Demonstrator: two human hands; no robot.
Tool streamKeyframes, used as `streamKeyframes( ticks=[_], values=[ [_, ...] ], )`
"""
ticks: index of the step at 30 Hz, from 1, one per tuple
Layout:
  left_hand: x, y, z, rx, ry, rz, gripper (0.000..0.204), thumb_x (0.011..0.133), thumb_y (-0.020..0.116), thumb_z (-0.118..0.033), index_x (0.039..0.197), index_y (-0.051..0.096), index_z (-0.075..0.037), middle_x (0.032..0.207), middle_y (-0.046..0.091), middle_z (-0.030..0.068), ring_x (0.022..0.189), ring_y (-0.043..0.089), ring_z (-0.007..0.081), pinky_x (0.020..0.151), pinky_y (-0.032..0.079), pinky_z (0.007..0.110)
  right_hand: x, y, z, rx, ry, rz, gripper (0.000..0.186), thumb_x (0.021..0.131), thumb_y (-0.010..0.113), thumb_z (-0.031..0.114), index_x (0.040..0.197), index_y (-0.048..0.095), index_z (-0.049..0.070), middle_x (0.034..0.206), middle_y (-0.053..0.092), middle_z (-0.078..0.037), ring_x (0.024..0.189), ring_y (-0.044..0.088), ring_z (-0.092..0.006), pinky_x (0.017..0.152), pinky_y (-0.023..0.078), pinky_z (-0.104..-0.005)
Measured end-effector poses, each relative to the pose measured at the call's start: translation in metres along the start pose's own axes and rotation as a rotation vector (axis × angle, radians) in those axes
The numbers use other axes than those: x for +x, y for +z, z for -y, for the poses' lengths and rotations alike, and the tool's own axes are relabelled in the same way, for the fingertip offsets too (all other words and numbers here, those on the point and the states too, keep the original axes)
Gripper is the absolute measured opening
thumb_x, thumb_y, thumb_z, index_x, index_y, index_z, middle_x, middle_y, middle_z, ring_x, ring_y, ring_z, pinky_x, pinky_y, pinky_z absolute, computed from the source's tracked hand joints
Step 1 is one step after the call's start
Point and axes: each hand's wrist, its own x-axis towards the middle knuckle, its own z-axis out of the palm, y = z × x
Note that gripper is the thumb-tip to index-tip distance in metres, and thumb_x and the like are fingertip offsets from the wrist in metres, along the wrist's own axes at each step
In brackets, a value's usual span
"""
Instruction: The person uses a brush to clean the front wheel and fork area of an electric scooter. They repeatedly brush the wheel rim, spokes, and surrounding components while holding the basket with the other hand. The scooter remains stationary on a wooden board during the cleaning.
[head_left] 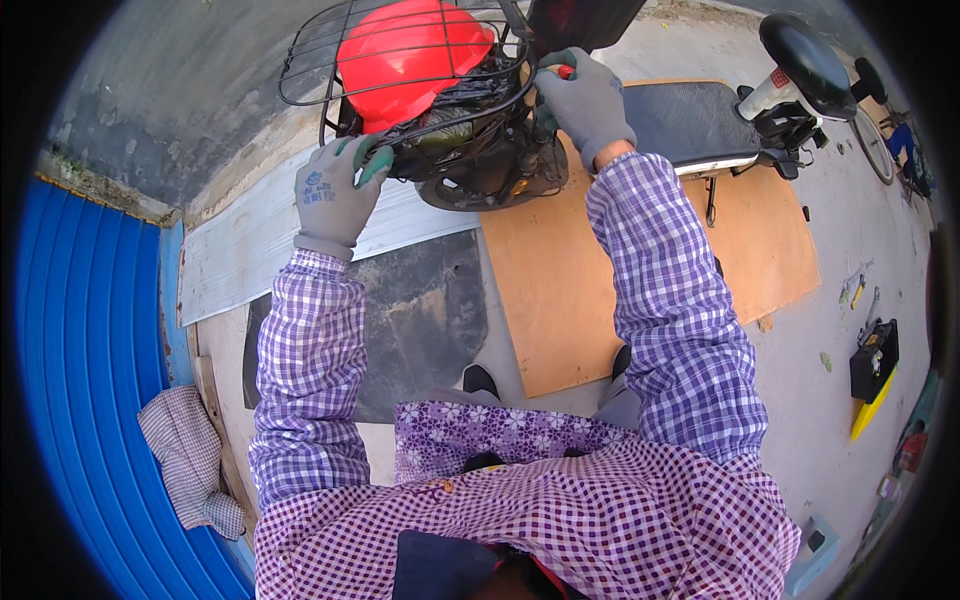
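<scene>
The left hand (342, 190) is held at the near rim of the wire basket (440, 127) (any pinch cannot be told); a red-tipped item (566, 72) is clasped by the right hand (587, 105).

Glossy plastic helmet (400, 65); metal wire basket (452, 127)

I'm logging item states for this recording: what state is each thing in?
Left hand: gloved, fingers at the basket, grip unclear
Right hand: gloved, fingers curled, a red piece showing
basket: loaded
Red helmet: in the basket
Scooter: upright
Brown board: flat on the ground
Black mat: flat
Toolbox: open
Checked cloth: rumpled
</scene>
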Motion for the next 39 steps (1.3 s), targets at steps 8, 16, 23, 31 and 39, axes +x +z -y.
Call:
streamKeyframes(
  ticks=[8, 16, 23, 31, 39],
  values=[
    [0.0, 0.005, 0.003, 0.041, 0.032, -0.044, 0.027, 0.087, 0.078, -0.032, 0.106, 0.075, -0.014, 0.099, 0.073, 0.0071, 0.093, 0.068, 0.031, 0.081, 0.053, 0.043, 0.019, -0.018, 0.006, -0.095, -0.071, 0.066, 0.034, 0.084, 0.067, 0.032, 0.101, 0.075, 0.005, 0.095, 0.075, -0.019, 0.093, 0.073, -0.0349, 0.084, 0.056, -0.0411],
    [0.0, 0.005, 0.003, 0.014, 0.019, -0.033, 0.028, 0.092, 0.075, -0.033, 0.108, 0.075, -0.011, 0.1, 0.072, 0.012, 0.093, 0.068, 0.0344, 0.081, 0.053, 0.043, 0.017, -0.006, 0.009, 0.018, 0.03, 0.081, 0.032, 0.083, 0.066, 0.031, 0.101, 0.075, 0.006, 0.092, 0.076, -0.018, 0.086, 0.073, -0.0342, 0.082, 0.057, -0.042],
    [0.001, 0.007, 0.005, 0.038, 0.015, -0.059, 0.025, 0.089, 0.077, -0.032, 0.105, 0.076, -0.013, 0.098, 0.073, 0.0079, 0.091, 0.068, 0.0316, 0.08, 0.054, 0.043, -0.01, -0.031, 0.002, 0.01, 0.028, 0.099, 0.032, 0.087, 0.065, 0.033, 0.102, 0.075, 0.006, 0.093, 0.075, -0.017, 0.081, 0.073, -0.0324, 0.079, 0.057, -0.0422],
    [-0.001, 0.01, 0.006, 0.01, 0.024, -0.075, 0.023, 0.091, 0.076, -0.028, 0.107, 0.076, -0.012, 0.1, 0.073, 0.0095, 0.093, 0.068, 0.0322, 0.08, 0.053, 0.042, -0.054, -0.022, -0.015, 0.176, -0.033, -0.103, 0.026, 0.09, 0.066, 0.026, 0.106, 0.072, 0.005, 0.084, 0.072, -0.014, 0.075, 0.071, -0.0271, 0.072, 0.056, -0.0397],
    [0.0, 0.009, 0.005, -0.001, 0.017, -0.077, 0.023, 0.092, 0.076, -0.029, 0.107, 0.076, -0.012, 0.099, 0.072, 0.0102, 0.094, 0.068, 0.0326, 0.08, 0.053, 0.042, -0.046, 0.001, 0.003, -0.255, -0.138, 0.003, 0.029, 0.095, 0.061, 0.024, 0.117, 0.067, 0.005, 0.103, 0.072, -0.022, 0.098, 0.071, -0.0397, 0.085, 0.056, -0.0488]
  ],
)
